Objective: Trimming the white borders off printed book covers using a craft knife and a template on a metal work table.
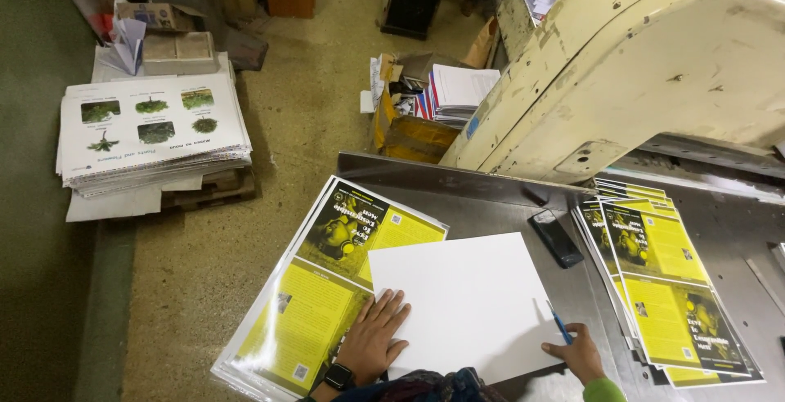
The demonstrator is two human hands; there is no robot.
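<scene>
Blank white paper sheet (470,304) lies between the hands on the steel table (491,202), left fingers (391,308) spread flat on its left edge, right hand (582,354) pinching a blue pen (559,324) at its right edge

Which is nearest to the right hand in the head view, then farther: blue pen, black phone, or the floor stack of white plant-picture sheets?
From the right hand:
1. Blue pen, held in it.
2. Black phone, on the metal table above it.
3. Stack of white plant-picture sheets, far left on the floor.

Dim indoor light falls from above, glaring off the white sheet (470,300) at centre, while the frame's corners darken and bend slightly.
</scene>
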